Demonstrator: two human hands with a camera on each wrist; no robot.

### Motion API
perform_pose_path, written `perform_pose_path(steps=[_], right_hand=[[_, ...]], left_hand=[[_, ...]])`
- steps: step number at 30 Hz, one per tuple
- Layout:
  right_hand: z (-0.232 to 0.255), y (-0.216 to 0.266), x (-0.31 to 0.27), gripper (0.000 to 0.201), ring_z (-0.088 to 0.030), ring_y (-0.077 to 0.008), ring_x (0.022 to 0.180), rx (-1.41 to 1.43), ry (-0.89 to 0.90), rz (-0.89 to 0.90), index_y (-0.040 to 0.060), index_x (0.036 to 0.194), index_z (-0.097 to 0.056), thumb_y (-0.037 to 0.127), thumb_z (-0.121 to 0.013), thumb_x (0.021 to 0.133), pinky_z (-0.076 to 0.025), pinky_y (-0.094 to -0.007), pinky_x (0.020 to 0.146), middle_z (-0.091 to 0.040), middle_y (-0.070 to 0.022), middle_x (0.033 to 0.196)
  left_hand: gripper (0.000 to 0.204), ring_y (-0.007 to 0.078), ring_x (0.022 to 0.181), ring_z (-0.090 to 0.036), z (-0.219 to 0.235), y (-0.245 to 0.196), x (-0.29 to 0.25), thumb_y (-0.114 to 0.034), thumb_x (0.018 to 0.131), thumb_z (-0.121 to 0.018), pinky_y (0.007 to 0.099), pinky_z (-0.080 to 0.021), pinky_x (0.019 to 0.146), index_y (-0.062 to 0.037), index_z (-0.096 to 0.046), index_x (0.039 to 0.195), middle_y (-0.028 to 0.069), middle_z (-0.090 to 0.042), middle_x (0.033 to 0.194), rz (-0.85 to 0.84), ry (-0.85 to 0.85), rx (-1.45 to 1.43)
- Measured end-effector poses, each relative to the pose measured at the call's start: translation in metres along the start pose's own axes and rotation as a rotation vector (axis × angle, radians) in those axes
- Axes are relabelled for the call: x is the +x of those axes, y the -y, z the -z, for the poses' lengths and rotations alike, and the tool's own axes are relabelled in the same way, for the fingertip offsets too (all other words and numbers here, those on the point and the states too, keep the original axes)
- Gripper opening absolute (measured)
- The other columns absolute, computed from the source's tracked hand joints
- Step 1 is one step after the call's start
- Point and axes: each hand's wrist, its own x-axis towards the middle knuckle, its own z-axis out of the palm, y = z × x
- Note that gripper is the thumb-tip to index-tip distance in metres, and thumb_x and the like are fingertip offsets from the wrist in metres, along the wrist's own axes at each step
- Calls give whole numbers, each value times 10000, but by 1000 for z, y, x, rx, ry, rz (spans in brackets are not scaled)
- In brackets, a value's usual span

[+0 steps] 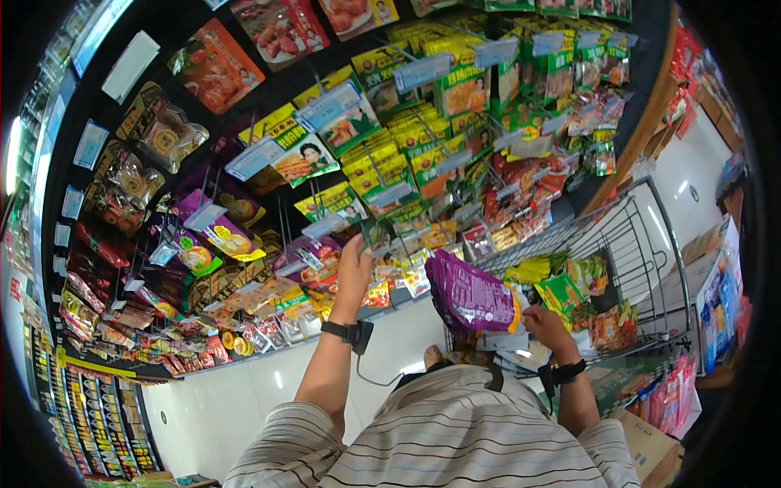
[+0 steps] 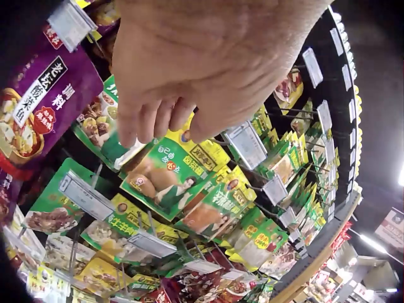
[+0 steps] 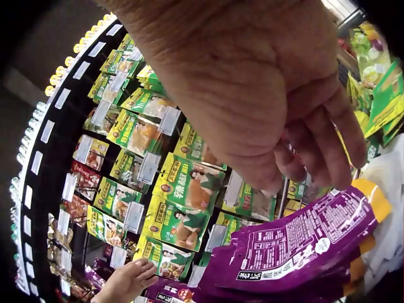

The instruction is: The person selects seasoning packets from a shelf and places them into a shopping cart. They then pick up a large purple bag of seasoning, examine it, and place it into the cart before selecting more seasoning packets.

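Observation:
My right hand grips the orange-yellow end of a purple seasoning packet, its printed back facing up beside the shopping cart. In the right wrist view the right fingers bend over that packet's edge, and at least one more orange end shows beneath. My left hand reaches toward the hanging rack, fingers loosely bent. Its fingertips are close in front of a green-and-yellow seasoning packet in the left wrist view. Another purple packet hangs left of that hand.
Rows of yellow-and-green packets hang from hooks with price tags. A wire shopping cart at right holds green vegetables and bagged goods. Red-and-brown packets hang higher up. A wooden shelf edge borders the rack.

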Motion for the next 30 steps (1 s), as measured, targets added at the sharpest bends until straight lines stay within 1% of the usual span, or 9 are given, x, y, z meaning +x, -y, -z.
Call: perform_pose_path(steps=[4,8,12,15,18,19,26,28,30], right_hand=[[-8,9,12,239,-668,-264,694,-24,-7,97,4,1011,-665,211,-673,892,-513,-358,644,-683,-172,799],[-16,29,15,228,-673,-319,688,-4,46,9,3,1010,-660,188,-668,879,-515,-394,636,-677,-179,776],[-23,23,17,241,-669,-393,756,-212,49,146,28,1049,-653,190,-668,871,-521,-419,659,-680,-204,827],[-25,35,14,266,-670,-391,798,-171,26,80,31,1054,-651,215,-677,863,-524,-427,687,-683,-208,857],[-27,44,15,259,-668,-396,790,-196,12,65,27,1044,-643,215,-669,867,-526,-426,693,-683,-211,855],[-29,43,18,286,-686,-334,813,-255,26,9,3,1068,-657,215,-663,876,-524,-379,721,-695,-193,893],[-47,50,23,239,-662,-271,735,-218,22,101,-9,1032,-645,191,-665,903,-507,-379,672,-670,-184,821],[-56,43,28,164,-622,-435,793,-208,-20,155,39,950,-643,179,-645,865,-496,-458,671,-644,-219,829],[-61,52,27,159,-624,-430,781,-194,-69,187,36,924,-634,186,-631,869,-494,-466,672,-642,-213,812]], left_hand=[[441,281,1250,-545,20,21,-1,-202,1000,-531,365,-423,1050,30,-467,1369,204,-553,1345,116,19,6],[418,249,1213,-564,31,50,-1,-219,993,-541,345,-430,1037,4,-504,1345,158,-590,1295,115,-17,-83],[337,204,1057,-626,59,40,14,-203,996,-530,306,-524,852,-10,-547,1271,109,-631,1154,260,-78,-228],[211,110,775,-558,74,72,26,-167,1002,-527,269,-500,705,-11,-602,1122,30,-609,894,161,-341,-212],[188,104,791,-565,96,35,37,-173,1009,-524,261,-492,686,-23,-607,1088,32,-614,913,123,-366,-273],[208,88,793,-572,106,32,46,-217,1028,-505,255,-506,662,-50,-579,1126,28,-593,954,32,-300,-198],[395,200,1069,-588,131,-22,105,-357,985,-560,359,-490,852,-31,-569,1209,78,-579,1175,142,-149,-376],[358,210,1090,-575,132,-25,124,-291,1000,-516,365,-494,877,-21,-548,1233,84,-571,1169,71,-158,-297],[384,250,1150,-553,135,-8,150,-289,1007,-504,401,-478,932,-13,-524,1273,108,-557,1213,118,-146,-316]])
